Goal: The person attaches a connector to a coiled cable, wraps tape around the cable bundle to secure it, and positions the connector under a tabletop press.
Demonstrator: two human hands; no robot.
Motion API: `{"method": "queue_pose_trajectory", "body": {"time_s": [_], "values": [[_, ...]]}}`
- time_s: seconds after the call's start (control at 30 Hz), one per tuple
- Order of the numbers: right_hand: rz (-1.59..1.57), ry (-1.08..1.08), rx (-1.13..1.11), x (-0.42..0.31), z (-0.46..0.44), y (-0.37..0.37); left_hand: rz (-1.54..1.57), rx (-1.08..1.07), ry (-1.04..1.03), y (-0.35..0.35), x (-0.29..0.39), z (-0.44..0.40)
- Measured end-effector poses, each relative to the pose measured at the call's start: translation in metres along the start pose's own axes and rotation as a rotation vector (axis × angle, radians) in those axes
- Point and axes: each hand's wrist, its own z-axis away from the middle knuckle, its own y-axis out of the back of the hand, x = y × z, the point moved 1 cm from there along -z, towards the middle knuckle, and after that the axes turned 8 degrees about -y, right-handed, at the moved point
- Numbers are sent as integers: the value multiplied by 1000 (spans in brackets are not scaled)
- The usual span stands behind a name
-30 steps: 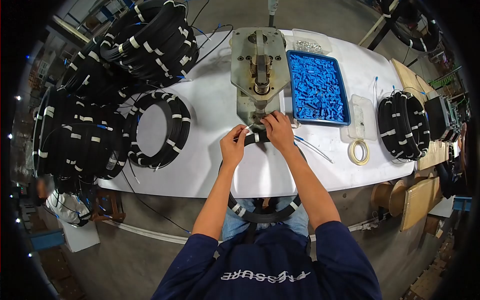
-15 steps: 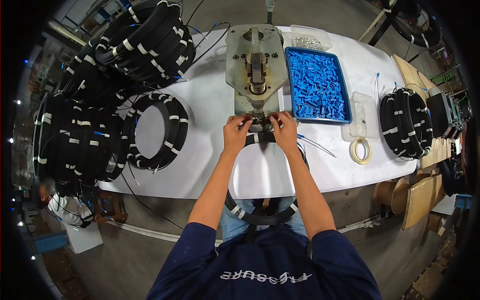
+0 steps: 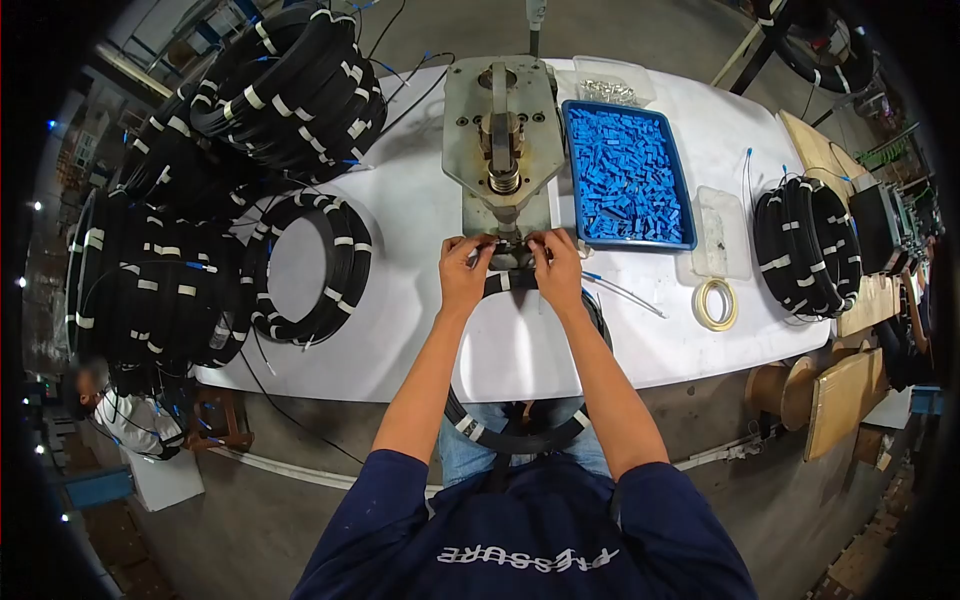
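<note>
At the foot of the metal press [image 3: 502, 130], my left hand [image 3: 464, 270] and my right hand [image 3: 555, 265] face each other. Both have their fingers pinched at the press's lower tool, one on each side. What they pinch is too small to make out. Just under the hands a black cable coil [image 3: 520, 440] with white tape bands hangs over the table's front edge, down to my lap. A thin cable end with a blue part [image 3: 620, 292] lies right of my right hand.
A blue tray [image 3: 692, 215] of small blue pieces stands right of the press, near clear plastic boxes [image 3: 722, 235] and a tape roll [image 3: 716, 304]. Taped black coils [image 3: 310, 100] pile up at left; another coil bundle [image 3: 806, 248] is at right. A person [image 3: 130, 415] is at far left.
My left hand has moved forward to the press's tool, and my right hand has shifted slightly apart from it. Since half a second ago both hands have stayed near the tool.
</note>
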Motion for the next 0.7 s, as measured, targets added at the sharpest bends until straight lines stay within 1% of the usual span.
{"method": "queue_pose_trajectory", "body": {"time_s": [0.1, 0.17, 0.3, 0.37, 0.4, 0.47, 0.57, 0.7], "values": [[7, 10, 11, 1, -1, -1, -32, 15, -30, 0, 1, 0], [10, 34, 17, 3, -2, -2, -17, 3, 16, -1, -2, 1], [11, 1, 3, 2, 0, -1, -15, 12, 10, -1, -3, 2], [5, -12, -3, 1, 1, -2, 78, 41, 35, -4, -8, 3], [8, -24, -10, 1, 1, -2, 77, 42, 38, -3, -8, 3], [11, -36, -20, 1, -1, -1, -55, 15, -38, -1, -9, 3], [5, -61, -27, 1, 0, -3, -6, 20, -24, -3, -14, 5], [-22, -23, -3, 5, 1, -3, -42, 16, 20, -1, 1, 2]]}}
